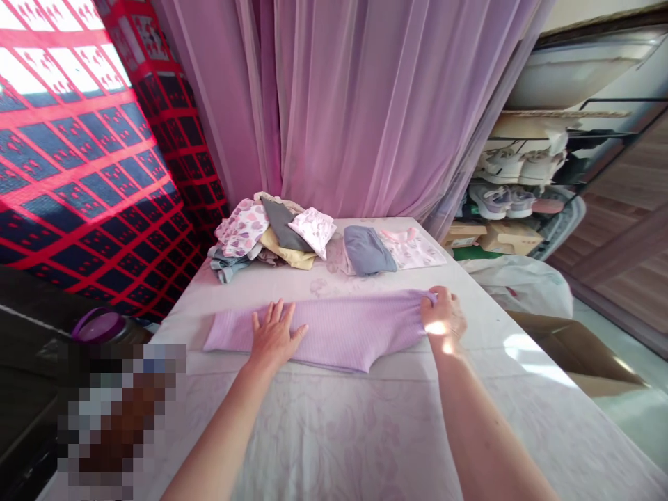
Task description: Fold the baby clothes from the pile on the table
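Right hand [442,316] nearest cardboard box [571,348]

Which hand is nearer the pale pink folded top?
Right: the right hand pinches the lilac ribbed garment just in front of the pink top; the left hand lies flat on that garment, farther off.

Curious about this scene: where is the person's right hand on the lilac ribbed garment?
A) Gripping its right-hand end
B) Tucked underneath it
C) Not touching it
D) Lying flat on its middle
A. The right hand has its fingers curled over the end of the lilac ribbed garment, while the left hand lies flat on it.
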`<state>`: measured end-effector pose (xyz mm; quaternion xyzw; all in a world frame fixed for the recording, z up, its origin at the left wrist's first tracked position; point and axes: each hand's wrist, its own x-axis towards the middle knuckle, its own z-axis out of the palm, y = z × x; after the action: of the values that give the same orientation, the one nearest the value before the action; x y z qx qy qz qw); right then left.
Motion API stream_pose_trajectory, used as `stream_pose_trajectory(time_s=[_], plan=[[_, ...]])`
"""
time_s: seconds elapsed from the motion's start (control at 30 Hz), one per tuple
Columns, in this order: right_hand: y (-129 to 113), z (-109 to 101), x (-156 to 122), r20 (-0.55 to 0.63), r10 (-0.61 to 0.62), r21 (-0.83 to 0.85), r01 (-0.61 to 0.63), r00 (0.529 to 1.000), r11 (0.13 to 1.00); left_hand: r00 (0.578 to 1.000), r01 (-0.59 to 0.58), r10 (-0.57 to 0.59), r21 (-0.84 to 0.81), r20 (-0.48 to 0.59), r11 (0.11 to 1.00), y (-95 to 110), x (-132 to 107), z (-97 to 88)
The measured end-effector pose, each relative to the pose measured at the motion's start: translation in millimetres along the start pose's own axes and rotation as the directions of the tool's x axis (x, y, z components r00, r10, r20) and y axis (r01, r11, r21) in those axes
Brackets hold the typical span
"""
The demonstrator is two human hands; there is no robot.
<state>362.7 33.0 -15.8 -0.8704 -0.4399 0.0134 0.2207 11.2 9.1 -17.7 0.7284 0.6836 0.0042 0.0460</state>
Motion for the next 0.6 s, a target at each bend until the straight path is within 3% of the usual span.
stream_pose_trajectory(time_s=[0.1, 0.23, 0.4, 0.5, 0.6], plan=[[2.6, 4.6, -0.1, 0.056, 0.005, -0.028, -0.003, 0.998, 1.000, 1.000, 0.014, -0.014, -0.001, 0.003, 1.000, -7.3, -0.2, 5.7], [4.2, 4.3, -3.0, 0.012, -0.056, -0.041, 0.057, 0.998, 0.998, 1.000, 0.007, -0.007, -0.009, -0.005, 1.000, -8.5, -0.4, 9.5], [0.4, 5.3, -11.4, -0.125, -0.271, -0.089, 0.261, 0.954, 0.961, 0.996, 0.049, -0.050, -0.018, -0.068, 0.999, -23.9, 0.5, 0.7], [-2.5, 15.1, -19.2, 0.006, -0.407, -0.145, 0.403, 0.914, 0.904, 0.966, 0.179, -0.176, 0.000, -0.190, 0.984, -55.3, -1.0, -11.8], [-3.8, 25.9, -25.3, 0.208, -0.387, -0.219, 0.428, 0.898, 0.877, 0.927, 0.339, -0.333, 0.005, -0.170, 0.941, -93.1, -5.2, -23.8]])
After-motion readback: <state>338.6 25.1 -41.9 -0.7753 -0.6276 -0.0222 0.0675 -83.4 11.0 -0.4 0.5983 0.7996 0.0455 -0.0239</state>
